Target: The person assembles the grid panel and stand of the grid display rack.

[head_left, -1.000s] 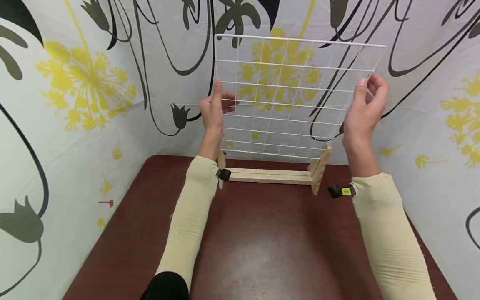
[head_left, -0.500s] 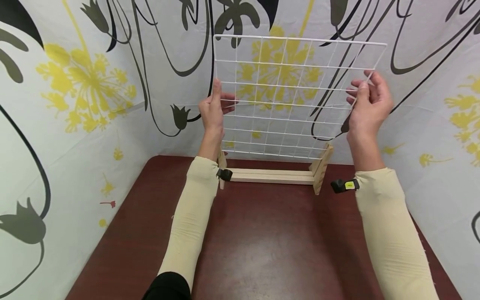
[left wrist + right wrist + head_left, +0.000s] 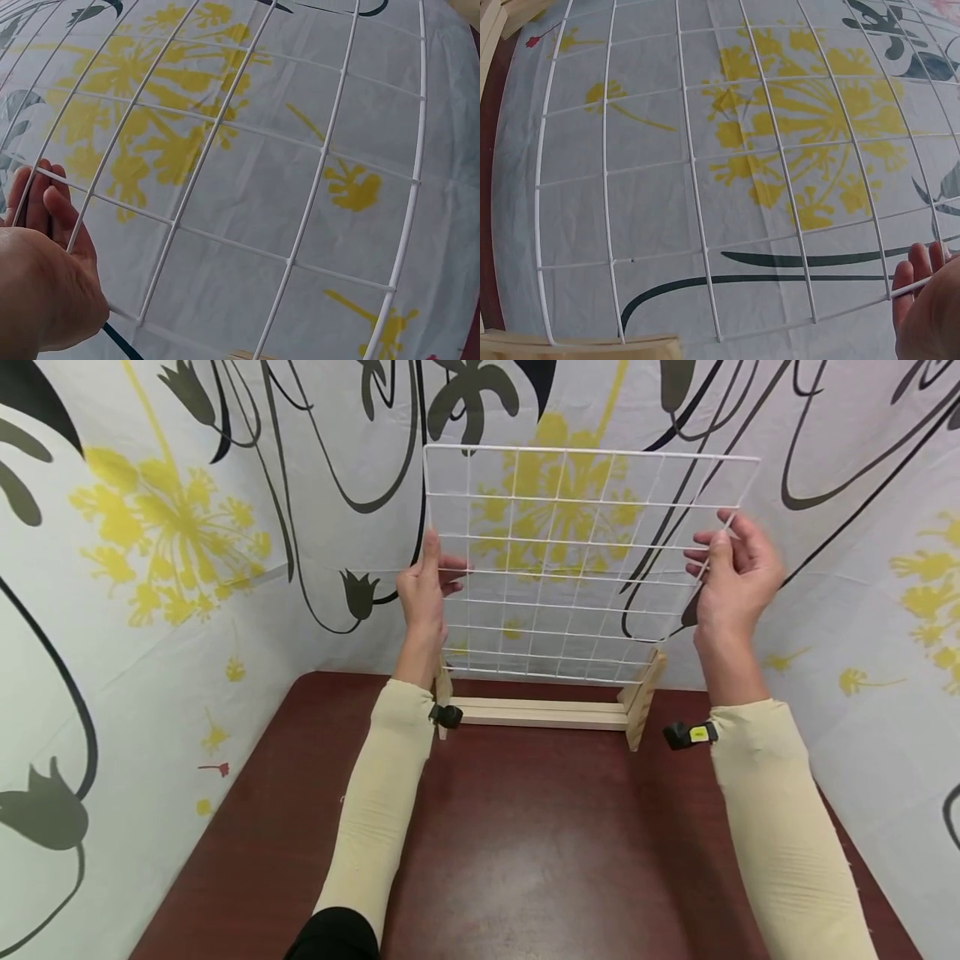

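Since 0.5 s ago we have lowered the wire grid [image 3: 577, 560] a little: its top edge sits further down against the back wall, and its bottom edge is now closer to the wooden stand [image 3: 547, 712].

We hold the grid upright in the air with both hands, just above the stand, which has 2 upright end pieces joined by a low rail. Our left hand [image 3: 424, 589] grips the grid's left edge, thumb in front and fingers curled behind the wire. Our right hand [image 3: 733, 581] pinches the right edge between thumb and fingertips, with the fingers only loosely bent. In the left wrist view, our fingers [image 3: 45, 214] lie against the wire beside the frame; in the right wrist view, our fingertips [image 3: 919, 262] touch the outer bar.

The stand rests at the far end of a dark reddish-brown table [image 3: 525, 860] with a dull sheen. White cloth walls [image 3: 150, 568], printed with yellow flower heads and black curling stems, close in the table on 3 sides.
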Demonstrator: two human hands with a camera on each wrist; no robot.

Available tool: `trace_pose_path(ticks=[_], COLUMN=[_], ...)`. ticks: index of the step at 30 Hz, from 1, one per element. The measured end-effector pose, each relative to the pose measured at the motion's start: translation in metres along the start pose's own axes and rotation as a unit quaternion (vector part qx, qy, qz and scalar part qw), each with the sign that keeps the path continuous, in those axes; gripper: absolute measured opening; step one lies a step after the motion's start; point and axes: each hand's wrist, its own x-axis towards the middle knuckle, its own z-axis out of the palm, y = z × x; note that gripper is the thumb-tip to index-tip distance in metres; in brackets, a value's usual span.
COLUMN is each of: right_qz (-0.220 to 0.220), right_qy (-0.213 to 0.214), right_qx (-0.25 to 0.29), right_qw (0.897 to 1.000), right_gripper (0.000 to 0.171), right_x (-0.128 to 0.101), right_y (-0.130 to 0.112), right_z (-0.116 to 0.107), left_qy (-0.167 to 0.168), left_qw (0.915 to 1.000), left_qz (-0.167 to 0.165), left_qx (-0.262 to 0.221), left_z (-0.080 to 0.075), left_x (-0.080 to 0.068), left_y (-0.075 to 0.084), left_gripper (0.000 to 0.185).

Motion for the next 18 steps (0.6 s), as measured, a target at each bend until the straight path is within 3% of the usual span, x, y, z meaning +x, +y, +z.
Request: trace_pose_path(ticks=[13, 18], right_qz=[-0.022, -0.025], right_qy=[-0.026, -0.039], right_qx=[-0.021, -0.045], right_qw=[0.999, 0.998], right_gripper=[0.021, 0.021], right_x=[-0.008, -0.008], right_y=[0.008, 0.012], right_z=[-0.005, -0.014], left_qy=[0.023, 0.011], left_qw=[0.9996, 0.9999], left_qz=[-0.009, -0.004], left_qx=[-0.011, -0.009], left_z=[-0.011, -0.017], left_x=[-0.004, -0.005], left_y=[-0.016, -0.023], left_gripper=[0.055, 0.055])
